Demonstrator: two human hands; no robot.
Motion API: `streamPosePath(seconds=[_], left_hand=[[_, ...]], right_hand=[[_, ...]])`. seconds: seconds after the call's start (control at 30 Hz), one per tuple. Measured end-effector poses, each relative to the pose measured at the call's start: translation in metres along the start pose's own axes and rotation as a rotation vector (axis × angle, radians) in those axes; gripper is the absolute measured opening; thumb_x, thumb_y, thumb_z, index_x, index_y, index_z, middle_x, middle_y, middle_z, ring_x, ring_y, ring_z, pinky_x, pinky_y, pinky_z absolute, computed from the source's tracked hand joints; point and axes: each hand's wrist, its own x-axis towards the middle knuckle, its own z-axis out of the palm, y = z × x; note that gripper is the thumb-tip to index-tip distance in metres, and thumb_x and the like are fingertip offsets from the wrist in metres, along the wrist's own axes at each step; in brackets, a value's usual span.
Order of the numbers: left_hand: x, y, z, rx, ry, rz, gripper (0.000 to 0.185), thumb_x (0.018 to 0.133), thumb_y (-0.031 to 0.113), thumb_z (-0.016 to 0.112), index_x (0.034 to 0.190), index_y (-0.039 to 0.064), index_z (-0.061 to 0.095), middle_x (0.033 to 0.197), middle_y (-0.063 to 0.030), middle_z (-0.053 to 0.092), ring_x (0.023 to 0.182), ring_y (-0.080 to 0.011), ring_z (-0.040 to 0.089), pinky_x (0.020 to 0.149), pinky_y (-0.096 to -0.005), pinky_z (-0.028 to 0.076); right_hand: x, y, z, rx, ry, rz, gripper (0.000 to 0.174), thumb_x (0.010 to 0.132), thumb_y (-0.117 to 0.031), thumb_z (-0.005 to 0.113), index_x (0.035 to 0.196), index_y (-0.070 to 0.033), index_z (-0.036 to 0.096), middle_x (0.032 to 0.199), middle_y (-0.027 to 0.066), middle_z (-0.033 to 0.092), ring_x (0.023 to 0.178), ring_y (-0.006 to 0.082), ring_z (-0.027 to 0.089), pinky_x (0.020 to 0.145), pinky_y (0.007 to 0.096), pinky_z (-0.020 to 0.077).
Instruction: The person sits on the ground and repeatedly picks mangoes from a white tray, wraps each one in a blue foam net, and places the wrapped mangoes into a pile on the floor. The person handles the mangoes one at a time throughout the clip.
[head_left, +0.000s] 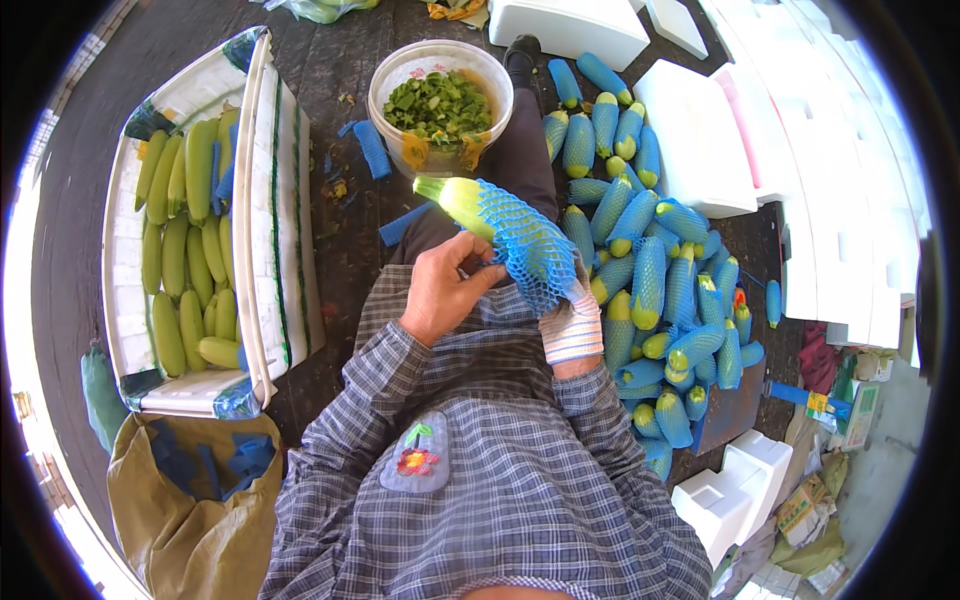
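Observation:
A pale green zucchini (461, 201) lies across my lap, its stem end bare at the upper left. Blue foam netting (529, 244) covers the rest of it. My left hand (457, 281), bare, pinches the netting's edge between thumb and fingers on the underside. Gloved in striped white knit, my right hand (571, 319) holds the netted lower end; its fingers are partly hidden behind the zucchini. To the right is a heap of netted zucchinis (649, 281). Bare zucchinis (174, 255) fill a taped foam box (294, 225) on the left.
Ahead stands a white bucket (382, 142) of cut green pieces. Loose blue net sleeves (371, 148) lie beside it. A brown sack (187, 532) with blue netting sits at lower left. White foam boxes (694, 135) line the right, with a foam piece (731, 487) at lower right.

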Motion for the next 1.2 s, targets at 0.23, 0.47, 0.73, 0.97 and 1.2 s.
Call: streamPosePath(seconds=[0.23,0.47,0.73,0.97,1.2], left_hand=[[-0.010,-0.031,-0.003,-1.129,0.256,-0.230,0.072,0.113,0.034,0.064,0.169,0.006,0.028,0.158,-0.0192,0.053,0.139,-0.0285,0.058,0.117,-0.0462,0.050],[-0.011,-0.002,0.055,-0.899,0.082,-0.241,0.082,0.117,0.051,0.047,0.176,0.005,0.012,0.179,-0.0166,0.023,0.165,-0.0280,0.024,0.134,-0.0423,0.023],[-0.003,-0.048,-0.048,-0.548,0.510,-0.335,0.054,0.114,0.036,0.061,0.160,0.008,0.052,0.142,-0.0103,0.069,0.134,-0.0206,0.063,0.115,-0.0366,0.049],[0.030,-0.163,-0.072,-0.159,0.462,-0.539,0.041,0.111,0.023,0.066,0.147,0.004,0.065,0.128,-0.0097,0.075,0.106,-0.0179,0.072,0.090,-0.0364,0.058],[0.109,-0.269,-0.014,0.619,0.176,-0.204,0.029,0.097,0.021,0.078,0.124,0.011,0.079,0.117,-0.0124,0.074,0.097,-0.0350,0.074,0.087,-0.0479,0.059]], right_hand=[[-0.005,-0.006,-0.005,0.000,-0.185,0.178,0.051,0.102,-0.010,0.072,0.148,0.004,0.055,0.135,0.0169,0.070,0.116,0.0284,0.076,0.104,0.0417,0.0667],[0.014,-0.018,0.053,-1.125,-0.285,-0.358,0.090,0.096,-0.027,0.085,0.168,-0.001,0.038,0.154,0.0181,0.058,0.132,0.0228,0.061,0.110,0.0358,0.0534],[0.085,0.008,0.094,-0.420,-0.225,0.054,0.092,0.095,-0.027,0.081,0.170,-0.005,0.033,0.135,0.0210,0.070,0.104,0.0336,0.078,0.082,0.0493,0.0668],[0.093,-0.008,0.042,-0.268,-0.080,0.512,0.062,0.104,-0.052,0.067,0.146,-0.008,0.057,0.120,0.0194,0.075,0.089,0.0358,0.077,0.064,0.0452,0.0625],[-0.008,-0.147,-0.171,-1.526,0.601,-0.115,0.074,0.107,-0.034,0.068,0.167,-0.001,0.040,0.163,0.0255,0.052,0.144,0.0344,0.057,0.122,0.0424,0.0441]])
